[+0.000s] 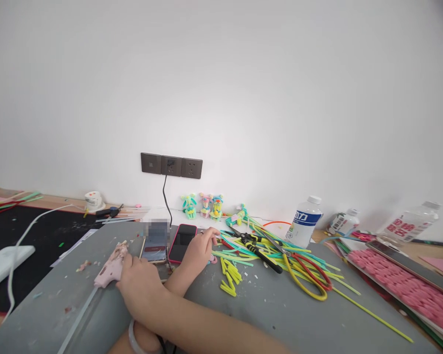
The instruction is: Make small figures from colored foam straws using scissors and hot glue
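My right hand (pixel 143 287) reaches across to the left, its fingers closed around a pale pink hot glue gun (pixel 112 263) lying on the grey mat. A translucent glue stick (pixel 78 314) sticks out of its rear end. Beneath my right forearm, my left arm crosses to the right. My left hand (pixel 200 248) is closed, fingertips together beside the pile of green and yellow fuzzy craft stems (pixel 251 250); whatever it pinches is too small to make out. Short yellow stem pieces (pixel 231 278) lie close by. Two phones, one dark (pixel 155 241) and one pink-edged (pixel 182 241), rest behind my hands.
Black-and-yellow pliers (pixel 256 248) and scissors (pixel 306 278) lie on the stems. Small colourful figures (pixel 211 206) stand against the wall. To the right are a white bottle (pixel 304 221) and a pink woven pad (pixel 402 285). A cable (pixel 165 191) hangs from the socket.
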Demonstrator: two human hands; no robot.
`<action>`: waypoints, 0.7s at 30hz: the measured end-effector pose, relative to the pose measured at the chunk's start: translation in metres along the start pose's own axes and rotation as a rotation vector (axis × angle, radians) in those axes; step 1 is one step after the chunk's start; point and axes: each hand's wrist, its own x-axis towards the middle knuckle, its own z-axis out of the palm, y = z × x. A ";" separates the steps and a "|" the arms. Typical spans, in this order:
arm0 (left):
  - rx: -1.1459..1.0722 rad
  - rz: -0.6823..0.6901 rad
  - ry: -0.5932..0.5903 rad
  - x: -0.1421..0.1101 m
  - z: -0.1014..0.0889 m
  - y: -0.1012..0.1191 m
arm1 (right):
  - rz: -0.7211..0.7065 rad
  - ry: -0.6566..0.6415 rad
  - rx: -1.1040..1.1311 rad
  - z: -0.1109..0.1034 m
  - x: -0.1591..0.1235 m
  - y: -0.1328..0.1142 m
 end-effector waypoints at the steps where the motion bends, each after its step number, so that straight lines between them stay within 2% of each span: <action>1: 0.002 0.004 0.001 0.000 0.000 0.000 | 0.005 -0.002 0.004 0.001 0.000 0.000; 7: -0.008 0.008 0.021 -0.001 0.001 0.000 | -0.014 0.033 0.030 -0.001 0.000 0.000; 10: -0.024 -0.004 0.045 0.000 0.000 -0.002 | -0.068 0.175 0.097 -0.011 -0.001 0.006; 12: -0.031 -0.019 0.071 0.001 -0.001 -0.003 | -0.086 0.293 0.241 -0.016 -0.001 0.013; 14: -0.035 -0.025 0.083 0.001 -0.001 -0.004 | -0.032 0.351 0.485 -0.019 -0.001 0.022; 18: -0.050 0.001 0.046 0.001 0.000 -0.004 | 0.083 0.366 0.941 -0.018 0.003 0.039; 21: -0.076 0.004 0.049 0.002 0.002 -0.005 | 0.044 0.390 1.026 -0.024 -0.003 0.053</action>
